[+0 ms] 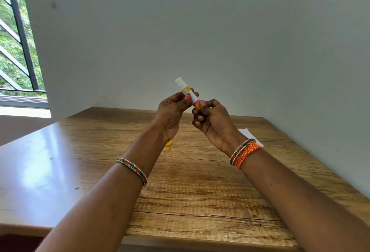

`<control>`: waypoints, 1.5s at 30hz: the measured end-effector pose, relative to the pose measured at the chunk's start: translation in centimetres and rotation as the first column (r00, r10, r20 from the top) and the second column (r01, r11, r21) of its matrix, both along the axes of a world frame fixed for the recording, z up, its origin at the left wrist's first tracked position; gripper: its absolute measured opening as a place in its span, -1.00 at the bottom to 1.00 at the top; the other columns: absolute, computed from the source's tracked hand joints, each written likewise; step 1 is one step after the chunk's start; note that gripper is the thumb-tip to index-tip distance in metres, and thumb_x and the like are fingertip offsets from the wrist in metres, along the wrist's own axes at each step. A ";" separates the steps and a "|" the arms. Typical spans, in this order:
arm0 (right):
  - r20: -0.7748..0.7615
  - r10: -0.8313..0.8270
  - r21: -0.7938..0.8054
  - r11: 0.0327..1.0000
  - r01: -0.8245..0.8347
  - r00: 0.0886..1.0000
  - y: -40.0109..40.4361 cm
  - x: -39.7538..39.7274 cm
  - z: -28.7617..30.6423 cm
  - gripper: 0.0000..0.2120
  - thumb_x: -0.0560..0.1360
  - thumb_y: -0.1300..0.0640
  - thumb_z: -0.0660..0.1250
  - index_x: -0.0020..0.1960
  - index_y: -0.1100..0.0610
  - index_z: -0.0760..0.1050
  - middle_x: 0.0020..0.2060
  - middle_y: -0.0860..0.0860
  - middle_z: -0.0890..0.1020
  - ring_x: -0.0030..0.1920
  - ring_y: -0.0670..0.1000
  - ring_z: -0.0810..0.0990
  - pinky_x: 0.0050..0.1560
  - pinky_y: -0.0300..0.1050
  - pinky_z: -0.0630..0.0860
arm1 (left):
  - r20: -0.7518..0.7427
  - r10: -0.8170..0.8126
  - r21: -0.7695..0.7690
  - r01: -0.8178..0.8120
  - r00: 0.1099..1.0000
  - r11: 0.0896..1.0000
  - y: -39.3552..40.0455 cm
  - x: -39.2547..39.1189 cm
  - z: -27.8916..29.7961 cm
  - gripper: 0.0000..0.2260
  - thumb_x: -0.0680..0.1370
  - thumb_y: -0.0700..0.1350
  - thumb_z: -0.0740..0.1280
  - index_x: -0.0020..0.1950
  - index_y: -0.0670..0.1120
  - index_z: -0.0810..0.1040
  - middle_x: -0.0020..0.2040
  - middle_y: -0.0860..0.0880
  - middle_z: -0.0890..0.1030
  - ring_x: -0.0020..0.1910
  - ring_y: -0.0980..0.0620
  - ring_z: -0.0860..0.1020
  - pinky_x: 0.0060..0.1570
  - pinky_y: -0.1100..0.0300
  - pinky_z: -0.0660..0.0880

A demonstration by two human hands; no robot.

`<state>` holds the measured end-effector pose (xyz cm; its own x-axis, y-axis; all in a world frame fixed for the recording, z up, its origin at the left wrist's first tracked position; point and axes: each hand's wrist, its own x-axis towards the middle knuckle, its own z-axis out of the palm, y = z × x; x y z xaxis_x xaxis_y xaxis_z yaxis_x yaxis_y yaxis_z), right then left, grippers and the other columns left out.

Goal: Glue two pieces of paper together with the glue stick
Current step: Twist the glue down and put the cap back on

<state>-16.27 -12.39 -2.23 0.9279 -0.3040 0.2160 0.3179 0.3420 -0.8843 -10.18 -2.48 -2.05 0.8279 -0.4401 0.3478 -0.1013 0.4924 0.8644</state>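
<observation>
Both hands are raised above the wooden table [190,181] and meet on a slim yellow glue stick with a white label and a pink band [190,95], held in the air in front of the pale wall [200,31]. The left hand [172,111] pinches the middle of the tube between thumb and fingertips, while the right hand [212,119] grips its lower yellow end with curled fingers. The stick tilts up and to the left, and its uncapped white tip [179,82] points toward the wall. On the table behind the left wrist a small yellow object [169,143] peeks out — most of it is hidden, so what it is cannot be told. A white sheet of paper [250,134] lies flat on the table behind the right wrist, partly covered by it. A beaded bangle [131,168] circles the left forearm; a similar bangle sits beside a braided orange thread band [247,154] on the right wrist. A barred window [16,41] shows green leaves at the far left.
</observation>
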 end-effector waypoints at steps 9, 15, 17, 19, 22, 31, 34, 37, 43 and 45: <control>0.085 -0.158 -0.165 0.971 0.171 0.984 0.6 0.1 -0.3 -0.85 0.53 0.28 0.25 -0.15 0.11 0.32 -0.37 0.10 0.50 -0.50 -0.12 0.41 -0.40 -0.19 0.42 | -0.063 0.209 0.017 -0.208 0.976 0.978 -0.8 -0.1 -0.1 -0.96 0.45 -0.19 0.40 -0.12 -0.09 0.63 -0.12 -0.04 0.66 0.13 -0.06 0.54 0.41 -0.05 0.27; 0.147 -0.227 -0.355 0.896 0.265 0.963 0.4 0.4 -0.9 -0.86 0.54 0.29 0.24 -0.11 0.11 0.31 -0.32 0.11 0.53 -0.42 -0.08 0.47 -0.41 -0.18 0.47 | -0.213 0.223 0.019 -0.224 0.951 0.974 -1.0 0.1 -0.1 -0.74 0.45 -0.17 0.41 0.11 -0.23 0.56 -0.09 -0.10 0.61 0.05 -0.03 0.53 0.21 0.13 0.41; 0.216 -0.311 -0.558 0.738 0.379 0.925 0.2 0.5 -1.5 -0.89 0.55 0.24 0.23 -0.06 0.13 0.29 -0.26 0.13 0.56 -0.35 -0.01 0.50 -0.37 -0.11 0.50 | -0.266 0.175 0.002 -0.181 0.948 0.983 -1.0 0.2 -0.4 -0.70 0.46 -0.19 0.39 0.15 -0.29 0.53 0.02 -0.17 0.60 0.10 -0.05 0.52 0.10 0.19 0.41; 0.377 -0.330 -0.736 0.461 0.496 0.865 0.0 0.5 -2.0 -0.89 0.55 0.24 0.22 -0.01 0.17 0.27 -0.22 0.13 0.55 -0.34 0.00 0.50 -0.39 -0.11 0.46 | -0.319 0.141 -0.002 -0.150 0.937 0.989 -0.9 0.4 -0.5 -0.76 0.45 -0.19 0.40 0.06 -0.27 0.55 0.06 -0.19 0.59 0.13 -0.06 0.53 0.02 0.22 0.44; 0.564 -0.202 -0.794 0.133 0.593 0.801 -0.4 0.5 -2.3 -0.86 0.55 0.28 0.20 0.04 0.16 0.25 -0.23 0.04 0.48 -0.33 -0.06 0.43 -0.40 -0.28 0.33 | -0.369 0.098 0.014 -0.100 0.924 0.995 -0.6 0.4 -0.3 -0.89 0.45 -0.16 0.41 -0.11 -0.18 0.54 -0.12 -0.11 0.62 0.02 0.03 0.56 -0.19 0.35 0.46; 0.745 0.033 -0.572 -0.483 0.663 0.667 -2.7 0.8 -2.0 -0.70 0.35 0.37 0.38 0.02 0.17 0.41 -0.24 0.08 0.57 -0.31 0.03 0.52 -0.40 -0.22 0.30 | -0.336 0.163 0.253 -0.078 0.928 0.964 0.0 0.1 -0.6 -0.86 0.44 -0.12 0.43 -0.20 -0.13 0.51 -0.45 0.01 0.60 -0.36 0.16 0.54 -0.26 0.32 0.38; 0.698 -0.159 -0.699 -0.361 0.617 0.698 -2.8 0.8 -2.0 -0.67 0.41 0.35 0.30 0.15 0.19 0.42 -0.10 0.10 0.60 -0.25 0.07 0.59 -0.45 -0.15 0.45 | -0.124 0.351 0.259 -0.311 0.928 0.914 0.5 0.0 0.0 -0.76 0.40 -0.16 0.47 -0.02 -0.26 0.58 -0.12 -0.11 0.62 -0.11 0.06 0.57 -0.09 0.38 0.45; 0.644 -0.229 -0.762 -0.273 0.587 0.730 -2.6 0.6 -2.2 -0.68 0.45 0.29 0.25 0.19 0.16 0.37 -0.01 0.07 0.57 -0.25 0.05 0.58 -0.37 -0.07 0.52 | 0.082 0.542 0.268 -0.542 0.837 0.797 1.9 0.9 0.2 -0.77 0.38 -0.14 0.49 -0.02 -0.16 0.58 -0.07 -0.13 0.65 -0.09 0.01 0.59 -0.12 0.30 0.45; 0.242 -0.312 -0.935 0.180 0.307 0.919 -0.3 1.7 -3.8 -0.73 0.43 0.13 0.31 0.10 0.15 0.40 0.04 0.07 0.52 -0.10 0.01 0.46 -0.07 -0.04 0.46 | 0.392 0.609 0.366 -0.724 0.690 0.585 2.7 1.1 -0.2 -0.78 0.38 -0.12 0.48 -0.01 -0.10 0.60 -0.08 -0.08 0.69 -0.10 0.00 0.63 -0.14 0.24 0.44; 0.048 -0.326 -0.950 0.278 0.144 0.944 0.5 2.3 -4.5 -0.66 0.44 0.01 0.36 0.12 0.14 0.43 0.07 0.07 0.52 0.03 0.03 0.49 0.02 -0.06 0.46 | 0.466 0.580 0.392 -0.744 0.668 0.541 2.5 1.3 -0.5 -0.79 0.37 -0.11 0.48 -0.03 -0.05 0.61 -0.10 -0.04 0.69 -0.09 -0.01 0.64 -0.09 0.15 0.51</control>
<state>-13.94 -11.85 -6.69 0.8962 -0.1921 0.4000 0.0873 -0.8075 -0.5833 -8.87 0.06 -2.54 0.8718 0.0307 0.4890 -0.4551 -0.3187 0.8314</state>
